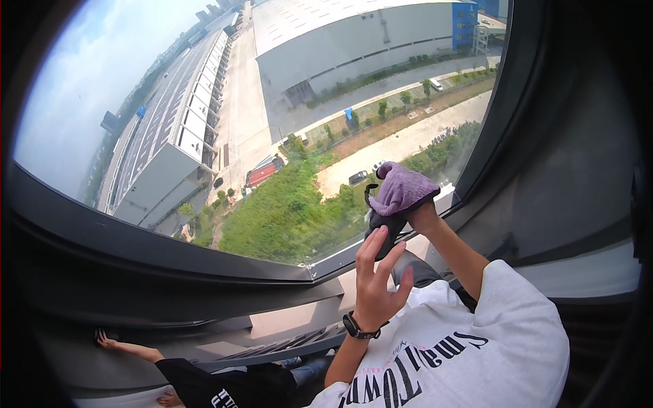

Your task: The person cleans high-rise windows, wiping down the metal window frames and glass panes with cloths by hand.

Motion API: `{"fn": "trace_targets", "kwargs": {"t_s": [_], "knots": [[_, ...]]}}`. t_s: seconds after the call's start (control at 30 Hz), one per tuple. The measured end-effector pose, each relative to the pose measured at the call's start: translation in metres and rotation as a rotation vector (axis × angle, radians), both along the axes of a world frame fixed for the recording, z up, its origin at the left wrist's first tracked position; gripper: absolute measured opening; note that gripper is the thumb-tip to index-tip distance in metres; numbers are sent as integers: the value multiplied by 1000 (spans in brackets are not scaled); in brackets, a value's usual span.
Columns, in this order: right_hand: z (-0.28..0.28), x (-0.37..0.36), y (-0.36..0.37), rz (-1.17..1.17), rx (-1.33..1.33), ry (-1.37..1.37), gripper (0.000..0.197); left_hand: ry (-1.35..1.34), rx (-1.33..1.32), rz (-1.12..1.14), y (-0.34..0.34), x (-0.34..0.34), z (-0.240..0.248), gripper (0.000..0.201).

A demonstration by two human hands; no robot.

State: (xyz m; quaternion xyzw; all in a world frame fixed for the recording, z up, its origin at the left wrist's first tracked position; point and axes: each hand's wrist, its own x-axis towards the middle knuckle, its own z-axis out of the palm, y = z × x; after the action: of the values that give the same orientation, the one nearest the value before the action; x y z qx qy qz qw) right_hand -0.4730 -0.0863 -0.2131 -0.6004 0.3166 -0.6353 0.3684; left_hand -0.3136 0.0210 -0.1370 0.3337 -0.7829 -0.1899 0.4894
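Note:
A fluffy purple cloth (407, 190) with dark edging is draped over my right hand (423, 216), whose fingers are mostly hidden under it. The cloth is bunched in that hand, in front of the lower right corner of the window glass (286, 197). A black loop sticks out at its left side. Below it hangs a dark grey part (385, 230); I cannot tell if it is the cloth's other face. My left hand (378, 282), with a black band on its wrist, has its fingers stretched out and apart. Its fingertips are close to the dark grey part; contact is unclear.
A dark window frame (170, 248) curves along the bottom and right of the glass. At the lower left a co-worker in a black shirt (204, 384) rests a hand (107, 340) against a dark surface. Beyond the glass lie large warehouses (360, 54), roads and greenery.

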Motion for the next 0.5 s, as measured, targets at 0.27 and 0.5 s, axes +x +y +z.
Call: {"fn": "trace_targets", "kwargs": {"t_s": [0.27,0.5], "knots": [[119,21,-39,32,461,-43,25,143,266,90,3,-1,-38,35],[99,-42,-51,90,494,-383,17,31,292,121,1,11,-93,21]]}}
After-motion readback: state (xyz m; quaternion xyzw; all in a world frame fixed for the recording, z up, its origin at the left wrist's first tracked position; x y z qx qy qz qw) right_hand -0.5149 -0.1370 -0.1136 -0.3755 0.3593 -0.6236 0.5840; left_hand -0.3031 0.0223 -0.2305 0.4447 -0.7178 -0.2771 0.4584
